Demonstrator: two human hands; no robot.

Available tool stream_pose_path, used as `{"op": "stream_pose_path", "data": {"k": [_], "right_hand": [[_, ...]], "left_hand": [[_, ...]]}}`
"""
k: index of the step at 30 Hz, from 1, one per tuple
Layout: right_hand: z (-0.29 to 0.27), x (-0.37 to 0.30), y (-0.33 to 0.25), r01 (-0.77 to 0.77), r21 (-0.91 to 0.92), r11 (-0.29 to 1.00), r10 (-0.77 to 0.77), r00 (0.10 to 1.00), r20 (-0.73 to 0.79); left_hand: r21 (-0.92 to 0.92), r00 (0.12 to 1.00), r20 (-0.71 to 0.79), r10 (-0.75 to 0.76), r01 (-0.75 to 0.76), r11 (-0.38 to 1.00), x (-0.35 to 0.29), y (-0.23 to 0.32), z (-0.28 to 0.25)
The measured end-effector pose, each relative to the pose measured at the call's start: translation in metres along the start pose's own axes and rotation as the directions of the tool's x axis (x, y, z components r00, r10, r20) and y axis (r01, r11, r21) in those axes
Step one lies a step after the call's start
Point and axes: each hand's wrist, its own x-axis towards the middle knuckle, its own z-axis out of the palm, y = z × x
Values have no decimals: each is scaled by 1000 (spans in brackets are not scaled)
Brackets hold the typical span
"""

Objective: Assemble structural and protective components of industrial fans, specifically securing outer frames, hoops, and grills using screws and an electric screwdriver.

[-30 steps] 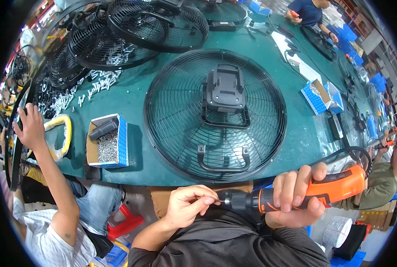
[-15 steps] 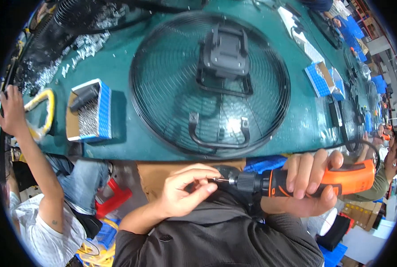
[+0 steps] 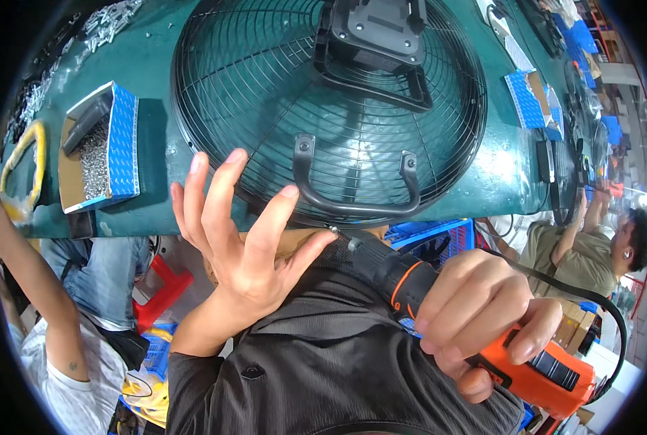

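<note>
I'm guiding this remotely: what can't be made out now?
In the head view:
Black mount: top cut off by upper edge.
Orange-black driver: grip partly hidden by right hand.
Bit tip: too small to tell whether a screw sits there.
Left box: bottom hidden under small metal parts.

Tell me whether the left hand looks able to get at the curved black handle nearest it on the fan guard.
Probably yes: the left hand is spread open, its index fingertip near the curved black handle in this view, and nothing visible lies between them, though depth is hard to judge.
</note>
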Motion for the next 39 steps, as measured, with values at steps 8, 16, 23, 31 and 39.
{"op": "stream_pose_path", "data": {"k": [8, 16, 23, 31, 39], "right_hand": [[-3, 18, 9, -165, -37, 986, 169, 970, 172], [13, 39, 11, -321, -181, 930, 363, 882, 300], [16, 44, 27, -330, -108, 938, 346, 869, 354], [9, 59, 37, -404, -71, 912, 389, 798, 461], [-16, 44, 20, -298, 115, 948, 264, 934, 241]], "left_hand": [[-58, 999, -8, -35, 34, 998, -4, -12, 14], [-121, 999, 17, -38, 40, 992, -6, -39, 13], [-235, 999, 21, -39, 43, 971, -10, -45, 15], [-254, 999, 23, -39, 43, 966, -11, -47, 13], [-495, 968, -49, -248, 192, 847, 0, -60, -5]]}}
